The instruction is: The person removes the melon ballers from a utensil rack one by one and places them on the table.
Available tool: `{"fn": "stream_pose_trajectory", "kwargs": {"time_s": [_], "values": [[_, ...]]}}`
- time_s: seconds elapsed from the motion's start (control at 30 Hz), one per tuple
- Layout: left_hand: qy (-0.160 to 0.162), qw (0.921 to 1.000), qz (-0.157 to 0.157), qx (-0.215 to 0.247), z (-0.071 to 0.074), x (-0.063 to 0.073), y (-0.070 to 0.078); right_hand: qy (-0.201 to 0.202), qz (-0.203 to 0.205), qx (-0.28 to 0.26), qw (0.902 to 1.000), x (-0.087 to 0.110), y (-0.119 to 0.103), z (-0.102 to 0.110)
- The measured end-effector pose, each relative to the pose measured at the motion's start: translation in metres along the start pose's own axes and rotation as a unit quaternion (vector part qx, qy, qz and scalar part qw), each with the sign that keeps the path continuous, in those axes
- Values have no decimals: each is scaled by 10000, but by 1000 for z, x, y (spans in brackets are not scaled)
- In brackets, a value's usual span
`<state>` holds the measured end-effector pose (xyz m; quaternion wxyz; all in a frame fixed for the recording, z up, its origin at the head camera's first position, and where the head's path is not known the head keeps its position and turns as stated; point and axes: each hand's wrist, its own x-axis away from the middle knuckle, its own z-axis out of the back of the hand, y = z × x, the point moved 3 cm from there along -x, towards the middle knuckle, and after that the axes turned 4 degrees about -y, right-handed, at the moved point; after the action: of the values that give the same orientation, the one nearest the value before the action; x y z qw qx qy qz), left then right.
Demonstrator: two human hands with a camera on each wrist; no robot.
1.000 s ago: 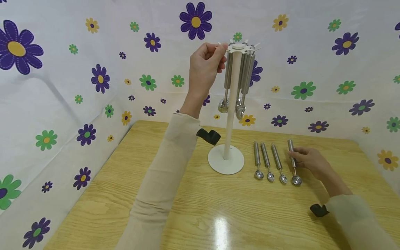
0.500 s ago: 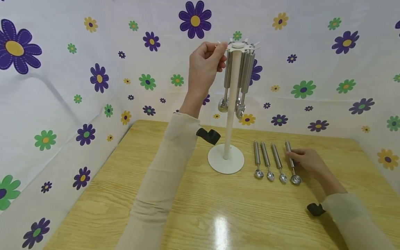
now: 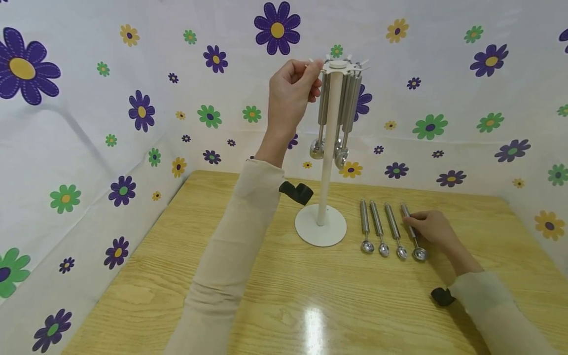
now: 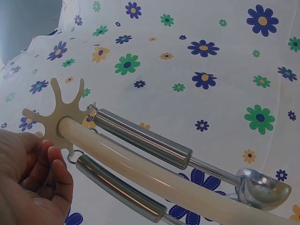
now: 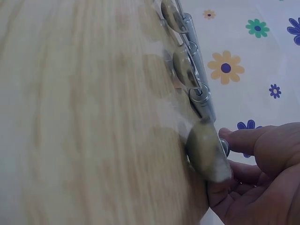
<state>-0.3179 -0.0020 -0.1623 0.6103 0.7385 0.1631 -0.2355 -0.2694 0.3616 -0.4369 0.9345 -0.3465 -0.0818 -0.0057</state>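
Note:
My left hand (image 3: pixel 290 93) pinches one prong at the top of a tall white rack (image 3: pixel 326 182). In the left wrist view the rack's star-shaped top (image 4: pixel 55 123) shows bare prongs beside ones carrying metal scoops (image 4: pixel 140 138) by rings. The hanging scoops (image 3: pixel 351 106) gather on the rack's far and right side. At the table's right, my right hand (image 3: pixel 437 229) holds the handle of a metal scoop (image 3: pixel 419 254), its bowl towards me. That scoop's bowl (image 5: pixel 206 152) stands large in the right wrist view. Three more scoops (image 3: pixel 392 223) lie in a row left of it.
The rack's round white base (image 3: pixel 306 235) stands on the wooden table (image 3: pixel 275 305). A white flowered sheet (image 3: pixel 248 79) hangs behind and along the sides. Black wrist mounts (image 3: pixel 296 194) stick out from both sleeves.
My right hand has shifted slightly left, and the handle of the scoop it holds has swung left towards the row. The left hand and the rack keep their place.

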Motion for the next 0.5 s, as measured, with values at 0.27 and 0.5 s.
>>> {"fn": "stream_pose_trajectory", "kwargs": {"time_s": [0.27,0.5], "values": [[-26,10000,-12,29,-2,-1,0,185,-17,65,9998,2,0,-2],[19,10000,-38,30,0,-2,-2,305,-47,-42,9995,3,-2,1]]}}
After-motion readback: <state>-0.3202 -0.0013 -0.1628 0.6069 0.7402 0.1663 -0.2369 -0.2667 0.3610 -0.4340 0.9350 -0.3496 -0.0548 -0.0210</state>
